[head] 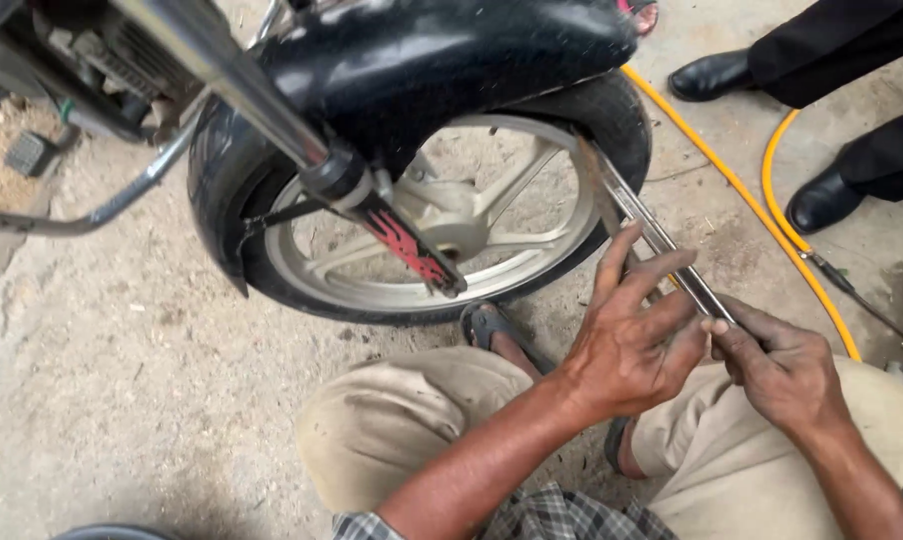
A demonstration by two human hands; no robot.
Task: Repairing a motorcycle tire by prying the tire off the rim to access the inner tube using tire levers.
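A long metal lever is held by both hands, its far end wedged between the tyre and the rim of a motorcycle front wheel. The step in hand appears to be prying the tyre edge off the rim. The left hand is laid over the middle of the lever with the fingers only half curled, the index finger raised, so its grip is loose rather than closed. The right hand is closed around the near end of the lever, the thumb pressed against the bar just beside the left fingertips. From both grips the lever runs up and away to the wheel, which stands ahead and to the left of them; the wedged tip lies well beyond the left grip.

As a judgement, the next move calls for a firmer hold by the left hand and steady downward pressure at the near end, with the tip kept seated so that it is not slipped out.

A yellow hose is seen on the concrete floor beyond the right grip, and another person's black shoes stand past it.
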